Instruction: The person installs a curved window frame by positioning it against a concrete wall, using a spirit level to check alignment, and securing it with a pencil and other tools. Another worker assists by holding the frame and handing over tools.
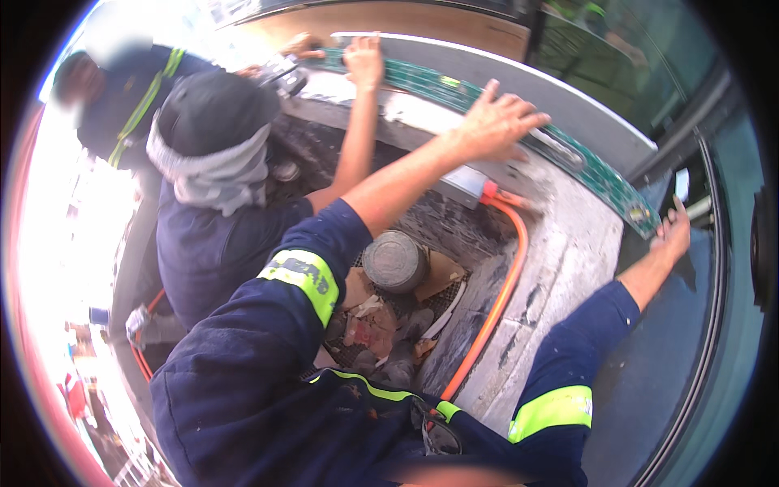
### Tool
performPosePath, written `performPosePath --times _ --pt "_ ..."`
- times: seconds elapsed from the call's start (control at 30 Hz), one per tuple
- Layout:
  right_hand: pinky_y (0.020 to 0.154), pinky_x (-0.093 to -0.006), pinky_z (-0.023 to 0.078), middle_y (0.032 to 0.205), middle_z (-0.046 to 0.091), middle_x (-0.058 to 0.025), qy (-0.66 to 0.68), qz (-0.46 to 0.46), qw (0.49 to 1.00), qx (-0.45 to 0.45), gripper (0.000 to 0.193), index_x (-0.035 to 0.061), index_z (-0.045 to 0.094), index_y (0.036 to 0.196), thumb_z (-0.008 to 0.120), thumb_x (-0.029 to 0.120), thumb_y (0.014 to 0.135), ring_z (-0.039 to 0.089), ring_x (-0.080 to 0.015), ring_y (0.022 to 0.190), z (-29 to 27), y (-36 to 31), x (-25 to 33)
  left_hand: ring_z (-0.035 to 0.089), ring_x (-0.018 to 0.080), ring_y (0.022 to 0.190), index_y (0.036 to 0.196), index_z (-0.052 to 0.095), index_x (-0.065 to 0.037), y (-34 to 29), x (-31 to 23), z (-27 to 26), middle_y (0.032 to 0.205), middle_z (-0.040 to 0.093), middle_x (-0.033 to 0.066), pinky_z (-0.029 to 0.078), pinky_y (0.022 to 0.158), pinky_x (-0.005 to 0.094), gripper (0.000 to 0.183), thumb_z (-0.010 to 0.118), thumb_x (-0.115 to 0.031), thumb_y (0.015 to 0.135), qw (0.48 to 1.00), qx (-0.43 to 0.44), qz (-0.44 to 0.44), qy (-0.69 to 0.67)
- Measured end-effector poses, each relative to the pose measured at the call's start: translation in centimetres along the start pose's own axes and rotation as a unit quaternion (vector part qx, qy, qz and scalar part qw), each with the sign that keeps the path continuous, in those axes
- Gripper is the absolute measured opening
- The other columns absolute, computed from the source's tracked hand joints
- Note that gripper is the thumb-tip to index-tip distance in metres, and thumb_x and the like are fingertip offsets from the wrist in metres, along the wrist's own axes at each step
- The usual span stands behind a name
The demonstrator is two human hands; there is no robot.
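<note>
A long green spirit level (454, 93) lies along the pale ledge (568, 243), against a grey slab (519, 77) standing behind it. My left hand (499, 126) reaches over the middle of the level with its fingers spread; the palm's contact with it is hidden. Beside the level's right end is my right hand (672, 231), index finger stretched toward a small white rectangle (682, 185) at the dark glass. I cannot tell whether the finger touches it. A co-worker's hand (363, 61) rests on the level further left.
A co-worker in a dark cap (215, 114) crouches at my left; another person (134, 105) is behind. Below me, a round grey bucket (395, 261) stands among cardboard scraps. An orange hose (507, 292) bends along the ledge, near a grey tool with a red end (466, 185). Glass (649, 357) borders the right.
</note>
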State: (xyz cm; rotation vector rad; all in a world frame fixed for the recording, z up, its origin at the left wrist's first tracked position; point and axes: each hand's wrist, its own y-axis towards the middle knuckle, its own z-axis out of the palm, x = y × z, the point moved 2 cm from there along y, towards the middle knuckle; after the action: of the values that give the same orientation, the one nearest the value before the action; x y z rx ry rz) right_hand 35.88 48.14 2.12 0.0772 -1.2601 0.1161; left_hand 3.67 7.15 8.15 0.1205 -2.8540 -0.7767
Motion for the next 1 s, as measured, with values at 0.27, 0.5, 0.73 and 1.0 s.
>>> performPosePath --times 0.27,0.5,0.73,1.0 --pt "0.075 -0.0449 0.056 0.115 0.077 -0.0166 -0.18 -0.076 0.966 -0.17 0.043 -0.0026 0.083 0.111 0.082 0.028 0.082 0.072 -0.0258 0.101 0.3 1.2 2.7 0.061 0.0326 0.099 0.108 0.066 -0.008 -21.9 -8.2 -2.5 0.098 0.055 0.0113 0.049 0.092 0.0479 0.024 0.07 -0.011 0.085 0.973 -0.098 -0.109 -0.177" --pt "0.056 -0.0328 0.04 0.094 0.07 -0.0084 -0.233 -0.227 0.946 0.02 0.043 0.0138 0.084 0.126 0.051 0.033 0.105 0.057 -0.0177 0.076 12.5 -9.8 6.3 0.07 0.0437 0.091 0.118 0.069 -0.006 -54.0 -16.1 -9.5 0.102 0.065 0.0216 0.057 0.077 0.0544 0.029 0.062 -0.013 0.09 0.867 0.216 -0.34 -0.292" --pt "0.106 -0.0515 0.05 0.144 0.066 -0.0275 -0.607 -0.303 0.726 0.111 0.056 0.0025 0.064 0.147 0.043 0.044 0.115 0.064 -0.0459 0.129 5.6 -21.8 1.1 0.077 0.0362 0.092 0.113 0.076 -0.009 -65.0 -14.1 -23.7 0.097 0.078 0.0148 0.062 0.081 0.0458 0.032 0.067 -0.001 0.083 0.805 -0.024 -0.589 -0.073" --pt "0.088 -0.0603 0.052 0.106 0.069 -0.0386 -0.74 -0.254 0.613 0.11 0.056 -0.0155 0.066 0.12 0.046 0.037 0.114 0.064 -0.0556 0.096 -18.9 -38.5 5.1 0.058 0.0104 0.07 0.128 0.072 -0.009 -75.1 -6.3 -27.4 0.078 0.066 0.0045 0.052 0.069 0.0301 0.024 0.062 -0.005 0.106 0.543 -0.358 -0.759 0.028"
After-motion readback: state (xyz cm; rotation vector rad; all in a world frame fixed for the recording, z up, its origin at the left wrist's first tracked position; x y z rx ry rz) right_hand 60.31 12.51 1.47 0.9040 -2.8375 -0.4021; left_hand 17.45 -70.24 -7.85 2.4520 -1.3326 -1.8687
